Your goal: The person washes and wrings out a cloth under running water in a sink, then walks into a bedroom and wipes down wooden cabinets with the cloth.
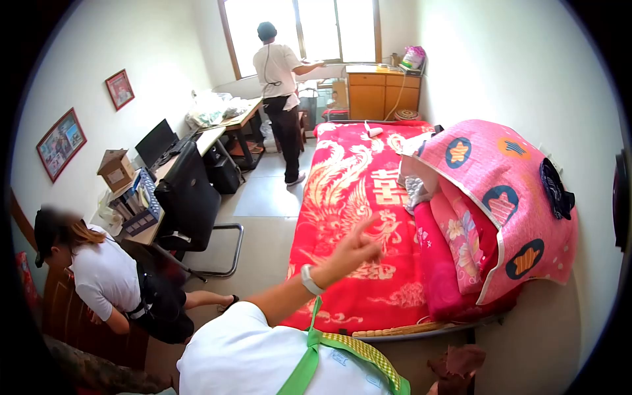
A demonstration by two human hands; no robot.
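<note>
My left hand (353, 251) is raised over the near part of a bed, with a white band on the wrist. Its fingers are apart, one finger points up toward the far end, and it holds nothing. Below it lies the red bedspread (349, 197) with a gold dragon and phoenix pattern. A pink quilt (507, 191) with star patches is heaped on pink pillows (454, 243) at the bed's right side. My white shirt and a green strap (309, 362) fill the bottom edge. My right hand is out of view.
A person in a white top (105, 276) bends by a wooden door at the left. Another person (280, 79) stands at the far window. A desk (164, 171) with a monitor, boxes and a black chair (191, 197) lines the left wall. A wooden cabinet (382, 92) stands at the back.
</note>
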